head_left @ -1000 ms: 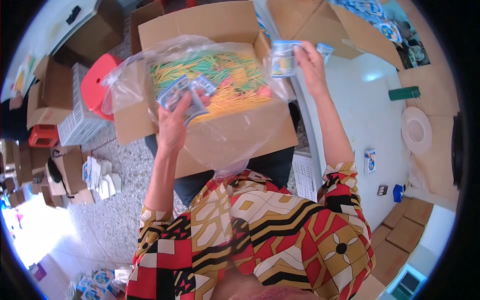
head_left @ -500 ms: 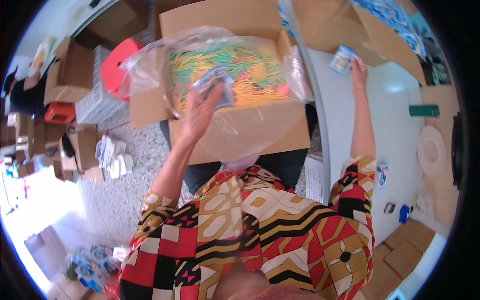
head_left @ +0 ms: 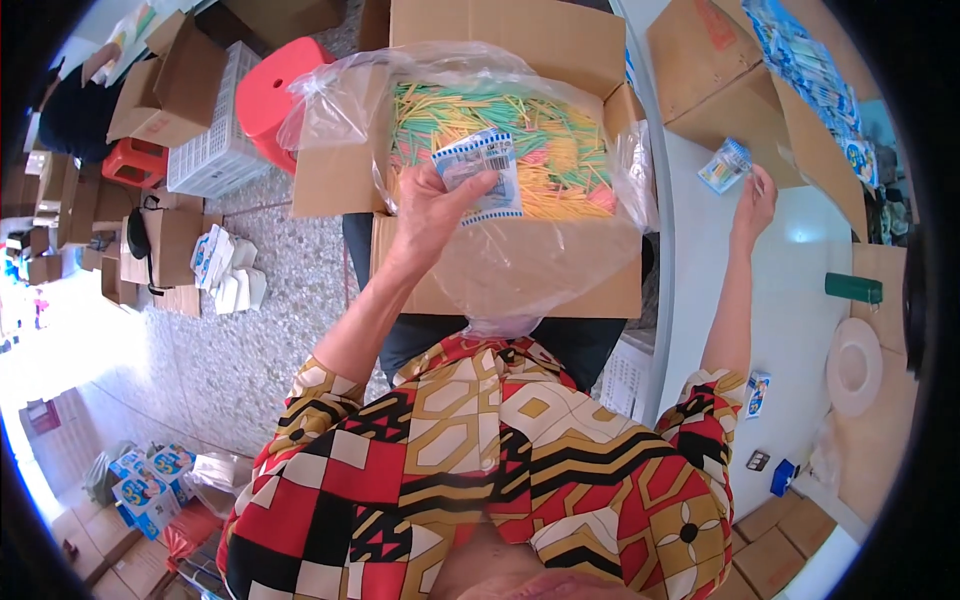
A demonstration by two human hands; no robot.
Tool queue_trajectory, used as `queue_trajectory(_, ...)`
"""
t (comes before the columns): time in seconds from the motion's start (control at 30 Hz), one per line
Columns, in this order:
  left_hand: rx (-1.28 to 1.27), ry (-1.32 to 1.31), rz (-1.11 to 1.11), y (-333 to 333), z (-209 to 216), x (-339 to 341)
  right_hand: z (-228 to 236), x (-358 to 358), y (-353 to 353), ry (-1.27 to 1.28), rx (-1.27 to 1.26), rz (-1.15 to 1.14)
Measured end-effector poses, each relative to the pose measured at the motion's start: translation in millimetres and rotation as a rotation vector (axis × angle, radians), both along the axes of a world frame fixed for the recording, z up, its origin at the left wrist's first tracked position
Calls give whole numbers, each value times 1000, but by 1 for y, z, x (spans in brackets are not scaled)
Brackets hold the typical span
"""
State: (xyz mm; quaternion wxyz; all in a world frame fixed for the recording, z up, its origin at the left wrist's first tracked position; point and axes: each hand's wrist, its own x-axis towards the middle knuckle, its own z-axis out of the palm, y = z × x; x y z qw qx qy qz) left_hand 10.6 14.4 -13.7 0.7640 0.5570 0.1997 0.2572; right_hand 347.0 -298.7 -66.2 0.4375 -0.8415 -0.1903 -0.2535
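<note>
My left hand is closed on a small blue-and-white plastic packet, thumb across its front, a barcode facing up. It is held above an open cardboard box lined with clear plastic, in front of my legs. Thin green, yellow and pink sticks fill the box. Over the grey table on the right, my right hand has its fingers partly bent beside the right edge of a second packet. This packet shows yellowish contents. Whether the fingertips still touch it is hard to make out.
A carton stands at the table's far end, near a pile of blue packets. Another packet, a green object and a white hat-like object lie at right. Left are a red stool and a grey crate.
My left hand has turned its packet so that the printed back and barcode show. My right fingers have shifted slightly away from the packet on the table. The whole view has also shifted.
</note>
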Motion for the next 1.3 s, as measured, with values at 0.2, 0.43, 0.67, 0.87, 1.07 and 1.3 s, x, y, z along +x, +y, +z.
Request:
queue_trajectory(0.2, 57, 6, 31, -1, 2, -3, 50, -81, 75, 221, 95, 407)
queue_trajectory(0.43, 268, 36, 50, -2, -4, -6, 120, -205, 164, 7, -151, 1047)
queue_trajectory(0.67, 464, 37, 24, -7, -12, -16, 112, -234, 180, -414, -418, 1067)
queue_trajectory(0.87, 420, 74, 0, -12, -19, -26, 118, -242, 177, -518, -556, 1161)
queue_trajectory(1.07, 445, 55, -21, -15, -13, -31, 108, -239, 186, -243, -396, 1136)
queue_trajectory(1.3, 333, 34, -78, -16, -10, -37, 118, -241, 193, -208, -534, 1118)
